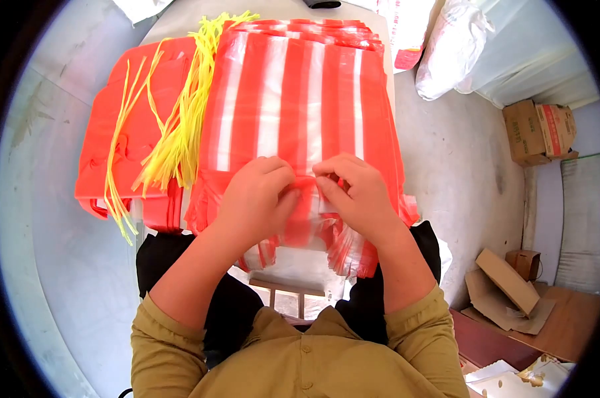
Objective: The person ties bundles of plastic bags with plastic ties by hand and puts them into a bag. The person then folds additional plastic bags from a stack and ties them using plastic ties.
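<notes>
A thick stack of red-and-white striped plastic bags lies in front of me, its handle ends hanging over the near table edge. My left hand is closed on the top bag near its lower edge, fingers curled. Just to the right, my right hand pinches the same bag's plastic between thumb and forefinger. Thin red film stretches between the two hands. Along the stack's left side lies a bundle of yellow ties, a few strands loose over a pile of folded red bags.
The table carries both piles. A white plastic sack stands at the upper right. Cardboard boxes sit against the right wall. An opened carton lies on a brown surface at the lower right. A wooden stool frame shows below the table edge.
</notes>
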{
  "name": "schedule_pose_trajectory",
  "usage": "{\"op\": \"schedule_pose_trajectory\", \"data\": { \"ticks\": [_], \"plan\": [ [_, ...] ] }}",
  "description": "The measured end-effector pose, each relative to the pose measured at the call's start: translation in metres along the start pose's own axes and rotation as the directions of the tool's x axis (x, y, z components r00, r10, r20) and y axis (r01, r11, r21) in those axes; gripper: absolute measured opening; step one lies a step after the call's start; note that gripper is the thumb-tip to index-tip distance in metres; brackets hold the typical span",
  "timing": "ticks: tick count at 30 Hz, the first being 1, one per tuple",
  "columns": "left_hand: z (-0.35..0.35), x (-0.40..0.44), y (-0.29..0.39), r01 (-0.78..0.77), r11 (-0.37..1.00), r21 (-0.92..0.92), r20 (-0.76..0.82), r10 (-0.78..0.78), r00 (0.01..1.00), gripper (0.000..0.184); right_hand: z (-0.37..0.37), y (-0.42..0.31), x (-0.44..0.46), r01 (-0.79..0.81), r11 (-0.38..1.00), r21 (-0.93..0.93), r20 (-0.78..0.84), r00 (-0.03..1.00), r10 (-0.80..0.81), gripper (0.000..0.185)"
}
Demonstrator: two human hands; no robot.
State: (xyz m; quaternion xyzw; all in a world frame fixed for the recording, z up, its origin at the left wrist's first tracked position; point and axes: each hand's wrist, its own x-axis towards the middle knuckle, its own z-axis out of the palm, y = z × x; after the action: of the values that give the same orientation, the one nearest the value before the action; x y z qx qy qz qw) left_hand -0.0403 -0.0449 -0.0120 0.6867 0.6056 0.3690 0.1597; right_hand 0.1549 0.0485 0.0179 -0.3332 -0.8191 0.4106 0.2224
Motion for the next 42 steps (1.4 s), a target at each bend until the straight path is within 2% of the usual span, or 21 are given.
{"op": "schedule_pose_trajectory", "data": {
  "ticks": [1,4,7,10,16,25,31,37,42],
  "plan": [
    [0.001,0.0,-0.001,0.019,1.0,-0.01,-0.004,-0.019,1.0,0.015,-0.003,-0.001,-0.002,-0.001,1.0,-0.005,0.03,1.0,0.001,0.02],
    [0.002,0.001,-0.001,0.062,0.998,-0.023,0.004,-0.062,0.998,0.017,-0.002,0.006,-0.009,0.264,0.96,-0.092,0.092,0.962,-0.255,0.017],
    [0.005,0.002,-0.002,0.049,0.999,-0.001,-0.032,-0.049,0.998,0.015,0.002,0.009,-0.009,0.461,0.874,-0.156,0.152,0.885,-0.44,0.019],
    [0.005,0.004,0.004,0.095,0.995,0.037,-0.049,-0.093,0.994,0.012,0.003,0.013,-0.01,0.499,0.832,-0.24,0.219,0.863,-0.455,0.026],
    [0.007,-0.001,-0.008,-0.069,0.99,0.123,-0.003,0.07,0.998,0.017,0.0,0.013,-0.009,0.533,0.791,-0.3,0.232,0.845,-0.481,0.035],
    [-0.022,-0.007,0.007,-0.181,0.95,0.255,0.149,0.147,0.978,0.049,0.004,0.014,-0.009,0.505,0.786,-0.357,0.195,0.863,-0.466,0.034],
    [-0.012,-0.012,-0.003,-0.206,0.924,0.323,0.104,0.181,0.978,0.05,0.002,0.01,-0.007,0.461,0.822,-0.334,0.193,0.887,-0.419,0.038],
    [-0.015,-0.012,-0.003,-0.171,0.941,0.293,0.084,0.153,0.985,0.046,0.01,0.006,-0.013,0.43,0.742,-0.514,0.108,0.891,-0.442,0.046],
    [-0.019,-0.013,-0.005,-0.182,0.923,0.34,0.123,0.148,0.981,0.045,0.008,0.006,-0.012,0.396,0.753,-0.526,0.102,0.908,-0.406,0.041]
  ]
}}
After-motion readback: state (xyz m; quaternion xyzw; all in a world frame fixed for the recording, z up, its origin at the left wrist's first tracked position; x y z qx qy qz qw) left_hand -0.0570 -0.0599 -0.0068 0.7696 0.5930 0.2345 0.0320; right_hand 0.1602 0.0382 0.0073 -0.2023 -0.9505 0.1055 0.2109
